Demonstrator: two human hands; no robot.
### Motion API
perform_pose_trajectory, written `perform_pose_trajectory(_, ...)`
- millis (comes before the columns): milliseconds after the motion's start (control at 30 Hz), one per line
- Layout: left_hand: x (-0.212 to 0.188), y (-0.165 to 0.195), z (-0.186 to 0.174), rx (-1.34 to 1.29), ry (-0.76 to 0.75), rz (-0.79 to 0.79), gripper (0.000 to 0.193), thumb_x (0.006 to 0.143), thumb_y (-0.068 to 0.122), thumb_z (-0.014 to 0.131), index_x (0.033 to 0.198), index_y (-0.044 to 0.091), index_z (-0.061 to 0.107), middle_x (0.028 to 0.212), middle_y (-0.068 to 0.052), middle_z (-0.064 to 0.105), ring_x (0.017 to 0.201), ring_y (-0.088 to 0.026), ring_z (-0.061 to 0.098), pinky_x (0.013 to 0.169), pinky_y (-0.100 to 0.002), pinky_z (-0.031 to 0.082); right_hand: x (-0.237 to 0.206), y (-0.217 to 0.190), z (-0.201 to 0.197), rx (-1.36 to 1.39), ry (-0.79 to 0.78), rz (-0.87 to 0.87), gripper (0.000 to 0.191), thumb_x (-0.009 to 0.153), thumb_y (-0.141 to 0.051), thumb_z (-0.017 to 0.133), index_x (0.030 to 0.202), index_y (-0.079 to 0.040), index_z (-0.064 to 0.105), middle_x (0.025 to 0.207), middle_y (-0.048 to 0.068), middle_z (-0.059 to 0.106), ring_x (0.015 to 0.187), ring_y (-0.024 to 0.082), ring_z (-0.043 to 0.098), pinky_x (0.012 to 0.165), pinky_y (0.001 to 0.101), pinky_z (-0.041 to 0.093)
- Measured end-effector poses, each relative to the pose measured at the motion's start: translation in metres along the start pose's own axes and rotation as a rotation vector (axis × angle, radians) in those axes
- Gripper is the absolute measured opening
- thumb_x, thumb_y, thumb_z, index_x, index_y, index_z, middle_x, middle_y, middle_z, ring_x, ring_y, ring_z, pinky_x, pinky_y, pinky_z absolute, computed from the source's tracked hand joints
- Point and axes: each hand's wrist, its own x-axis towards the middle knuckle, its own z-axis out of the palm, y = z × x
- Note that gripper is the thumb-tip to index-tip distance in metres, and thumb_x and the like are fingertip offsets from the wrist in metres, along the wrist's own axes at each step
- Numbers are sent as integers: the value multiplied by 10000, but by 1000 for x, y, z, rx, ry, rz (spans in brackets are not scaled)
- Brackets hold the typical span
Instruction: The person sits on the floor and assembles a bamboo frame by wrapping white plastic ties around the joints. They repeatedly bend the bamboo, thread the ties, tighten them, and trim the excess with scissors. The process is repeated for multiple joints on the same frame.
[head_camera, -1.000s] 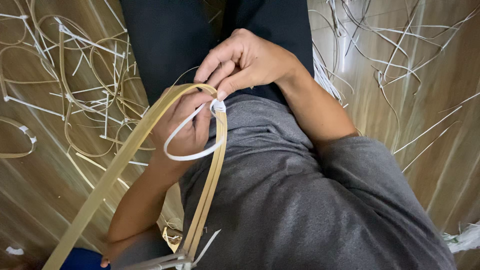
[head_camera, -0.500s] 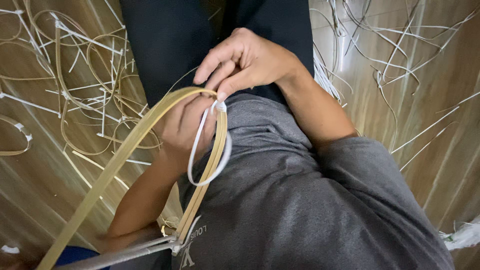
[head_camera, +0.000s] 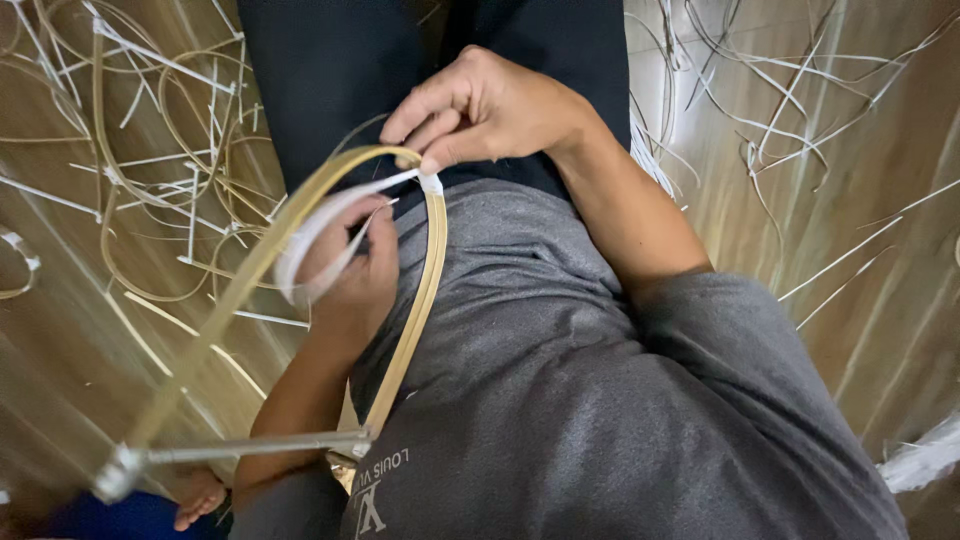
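A thin bent cane strip (head_camera: 425, 270), pale yellow and curved into a narrow arch, is held over the lap of the seated person. At the top of that arch a white binding strip (head_camera: 330, 215) is wound on: one end is fixed in a small white knot just under the arch's crown, and the rest loops out to the left of the cane as a flat ribbon. Judged from this, a lashing is being wrapped around the bend. It is done well when the ribbon is kept flat and taut, each turn is laid close against the last, and the knot end is kept pinned so that nothing slips.

The right hand (head_camera: 485, 105) is set just above the crown of the cane, fingers curled together, with thumb and forefinger pinched on the knot end of the white strip. The wrist is bent inward and the forearm runs down to the right across the grey shirt (head_camera: 560, 400).

The left hand (head_camera: 350, 265) lies inside the arch, below and left of the crown, palm toward the body. Its fingers are closed loosely around the loop of white strip, which passes over them; the exact grip is partly blurred.

At the lower ends of the cane a metal rod (head_camera: 250, 447) crosses between the two legs of the arch. Beyond the cane, on both sides, loose cane offcuts (head_camera: 150, 180) are scattered over the wooden floor (head_camera: 860, 230).
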Motion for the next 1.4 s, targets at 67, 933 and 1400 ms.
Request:
perform_pose_trajectory(67, 1, -4, 3, -148, -6, -26, 78, 1007, -33, 659, 1081, -26, 679, 1078, -170, 726, 985, -290, 735, 897, -362, 579, 0, 2, 0, 50, 12, 38, 352, 972, 20, 776, 1302, 69, 668, 1143, 162, 769, 1025, 187, 771, 932, 297, 645)
perform_pose_trajectory(933, 44, -18, 19, -72, 114, 314, 163, 950, -31, 769, 1076, 47, 703, 1056, -95, 624, 984, -279, 610, 828, -378, 516, 6, 1, -10, 141, -2, 58, 328, 974, 37, 783, 1284, 71, 683, 1148, 172, 763, 1049, 189, 769, 968, 300, 646)
perform_pose_trajectory(1400, 43, -19, 27, -92, 140, 291, 216, 877, -54, 780, 1037, 54, 684, 1020, -99, 648, 949, -281, 623, 833, -405, 523, 5, 1, -13, 209, 0, 101, 338, 972, 25, 774, 1291, 76, 674, 1162, 181, 757, 1059, 193, 766, 963, 306, 644)
